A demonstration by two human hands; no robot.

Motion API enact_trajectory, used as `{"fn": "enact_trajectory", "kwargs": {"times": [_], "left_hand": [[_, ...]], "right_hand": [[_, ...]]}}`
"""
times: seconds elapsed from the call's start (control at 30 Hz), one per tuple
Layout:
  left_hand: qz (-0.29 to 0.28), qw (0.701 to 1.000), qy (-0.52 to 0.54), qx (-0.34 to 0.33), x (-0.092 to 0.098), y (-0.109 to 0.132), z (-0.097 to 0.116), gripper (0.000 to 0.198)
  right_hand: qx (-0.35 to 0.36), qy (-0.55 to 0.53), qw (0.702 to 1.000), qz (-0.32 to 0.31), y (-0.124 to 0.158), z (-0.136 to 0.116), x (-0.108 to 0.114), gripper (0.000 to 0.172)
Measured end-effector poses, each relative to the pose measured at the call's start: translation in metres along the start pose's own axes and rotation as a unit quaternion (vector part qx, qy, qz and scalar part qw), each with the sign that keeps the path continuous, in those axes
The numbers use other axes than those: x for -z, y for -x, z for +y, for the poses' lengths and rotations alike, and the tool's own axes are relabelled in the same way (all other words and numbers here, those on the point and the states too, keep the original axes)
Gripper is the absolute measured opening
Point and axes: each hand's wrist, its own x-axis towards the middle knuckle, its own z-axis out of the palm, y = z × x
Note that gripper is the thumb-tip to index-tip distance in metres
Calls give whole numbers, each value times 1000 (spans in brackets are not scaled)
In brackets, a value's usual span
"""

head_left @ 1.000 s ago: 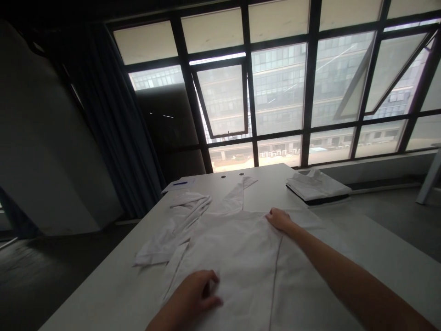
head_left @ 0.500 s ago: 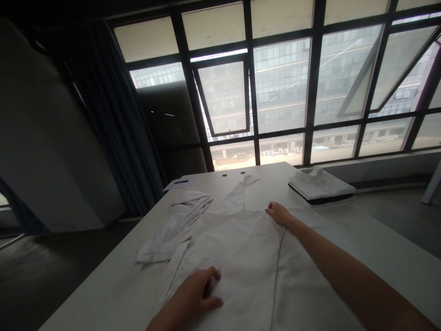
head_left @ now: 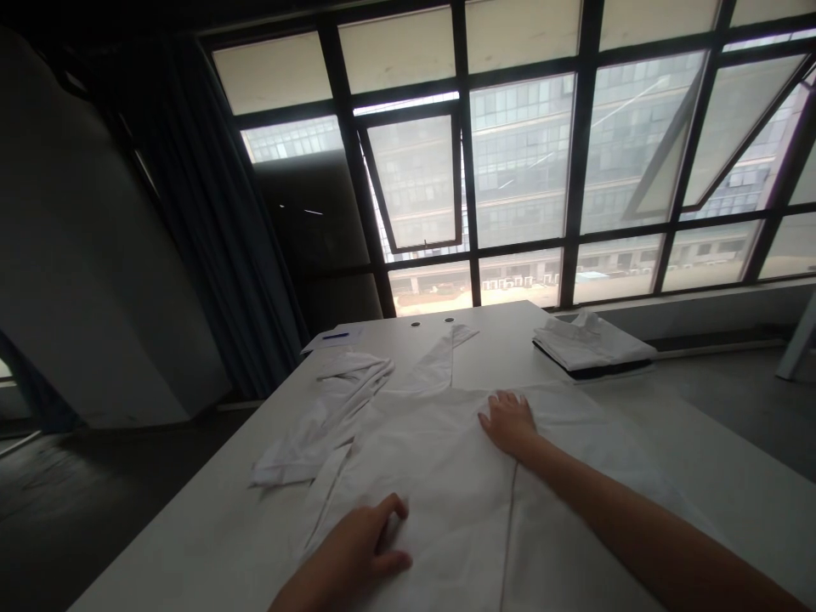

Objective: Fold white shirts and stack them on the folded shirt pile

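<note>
A white garment (head_left: 439,459) lies spread over the table in front of me, with a long seam down its right part and a sleeve-like strip (head_left: 437,361) reaching away from its far edge. My right hand (head_left: 510,421) rests on the cloth near that far edge, palm down with its fingers apart. Lower and to the left, my left hand (head_left: 370,540) is on or just above the cloth. Its thumb and forefinger are parted, with nothing seen between them; the other fingers are mostly hidden.
To the left lies a crumpled white cloth (head_left: 325,425). A folded stack of white and black clothes (head_left: 592,344) sits at the far right of the white table (head_left: 191,527). Paper with a blue pen (head_left: 336,336) is at the far left. Windows (head_left: 523,161) stand beyond.
My right hand has moved slightly left and toward me, going from closed fingers at the garment's far edge to lying flat on the cloth. My left hand stays in place.
</note>
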Motion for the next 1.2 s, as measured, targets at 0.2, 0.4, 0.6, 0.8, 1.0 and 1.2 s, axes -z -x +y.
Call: {"fn": "enact_trajectory", "kwargs": {"times": [0.2, 0.4, 0.6, 0.8, 1.0, 1.2], "left_hand": [[4, 1000, -15, -6, -2, 3, 2, 46], [35, 999, -19, -17, -4, -5, -1, 47], [84, 995, -24, -47, -1, -15, -18, 57], [91, 993, -72, -27, 1, -15, -23, 61], [56, 996, -70, 9, 0, -8, -15, 66], [-78, 995, -68, -12, 7, 8, -27, 113]], "right_hand": [[-29, 10, 996, -86, 25, -12, -23, 90], [-6, -1, 997, -73, 2, -7, -24, 88], [16, -19, 999, -38, -36, 0, -11, 67], [62, -30, 997, 21, -33, -9, 18, 43], [176, -41, 983, 25, 46, -29, 15, 38], [244, -97, 960, -98, 100, -10, 6, 71]]}}
